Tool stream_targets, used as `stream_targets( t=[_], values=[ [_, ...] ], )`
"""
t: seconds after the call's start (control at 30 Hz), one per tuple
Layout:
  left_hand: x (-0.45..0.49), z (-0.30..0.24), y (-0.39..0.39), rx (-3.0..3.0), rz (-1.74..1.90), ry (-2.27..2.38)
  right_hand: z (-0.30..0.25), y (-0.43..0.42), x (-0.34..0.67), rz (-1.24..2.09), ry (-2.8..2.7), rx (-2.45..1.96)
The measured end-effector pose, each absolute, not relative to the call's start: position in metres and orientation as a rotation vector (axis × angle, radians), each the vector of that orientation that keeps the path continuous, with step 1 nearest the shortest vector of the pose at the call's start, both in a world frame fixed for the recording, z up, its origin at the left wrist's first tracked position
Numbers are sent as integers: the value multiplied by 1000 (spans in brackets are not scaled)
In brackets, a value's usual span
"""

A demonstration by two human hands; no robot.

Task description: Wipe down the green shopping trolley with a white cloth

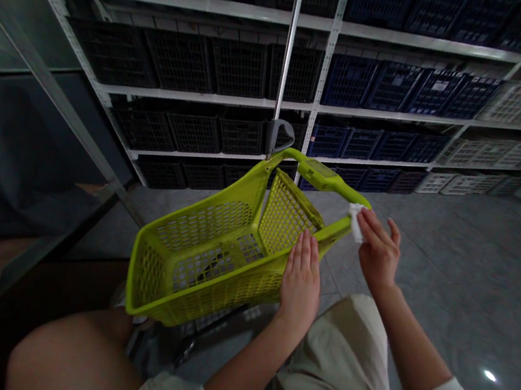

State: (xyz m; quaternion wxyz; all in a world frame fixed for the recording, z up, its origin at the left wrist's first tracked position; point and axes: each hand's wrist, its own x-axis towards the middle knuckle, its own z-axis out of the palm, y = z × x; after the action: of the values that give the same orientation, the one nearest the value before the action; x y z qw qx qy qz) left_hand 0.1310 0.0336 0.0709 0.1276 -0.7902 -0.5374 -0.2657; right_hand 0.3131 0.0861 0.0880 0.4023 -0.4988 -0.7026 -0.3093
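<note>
A lime-green plastic shopping cart (204, 301) stands in front of me, its slotted basket tilted across the view. My left hand (302, 279) rests with straight fingers over the near side rim; its thumb is hidden. In my right hand (379, 250) is a crumpled white wipe (357, 222), pressed against the bend of the cart's handle (323, 175). Whether it is paper or cloth I cannot tell. A grey plastic piece (282, 136) on an upright metal pole (289, 48) sits at the handle's far corner.
White metal shelving (206, 97) behind the cart carries rows of black crates (238, 69), blue crates (350, 81) and pale crates (508, 99). A slanted metal frame (72, 102) stands at left with dark fabric (23, 164). Grey floor (475, 275) lies to the right.
</note>
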Motion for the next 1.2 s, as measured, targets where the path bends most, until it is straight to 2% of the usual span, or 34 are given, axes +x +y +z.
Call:
stream_targets(
  t=[0.07, 0.23, 0.47, 0.67, 0.87, 1.07, 1.2],
  values=[
    [132, 71, 34, -2294, -782, -1584, 87, 86, 310, -776, -1742, -1278],
    [132, 71, 35, -2287, -796, -1586, 80, 75, 291, -677, -2109, -1085],
    [131, 71, 35, -2290, -760, -1569, 87, 91, 308, -778, -1739, -1204],
    [133, 69, 36, -2277, -745, -1570, 88, 75, 289, -670, -2158, -1038],
    [133, 69, 37, -2303, -746, -1588, 115, 105, 325, -815, -1862, -1248],
    [135, 69, 36, -2315, -747, -1620, 112, 83, 289, -701, -2317, -997],
    [133, 68, 36, -2329, -762, -1615, 124, 98, 324, -749, -2200, -1084]
  ],
)
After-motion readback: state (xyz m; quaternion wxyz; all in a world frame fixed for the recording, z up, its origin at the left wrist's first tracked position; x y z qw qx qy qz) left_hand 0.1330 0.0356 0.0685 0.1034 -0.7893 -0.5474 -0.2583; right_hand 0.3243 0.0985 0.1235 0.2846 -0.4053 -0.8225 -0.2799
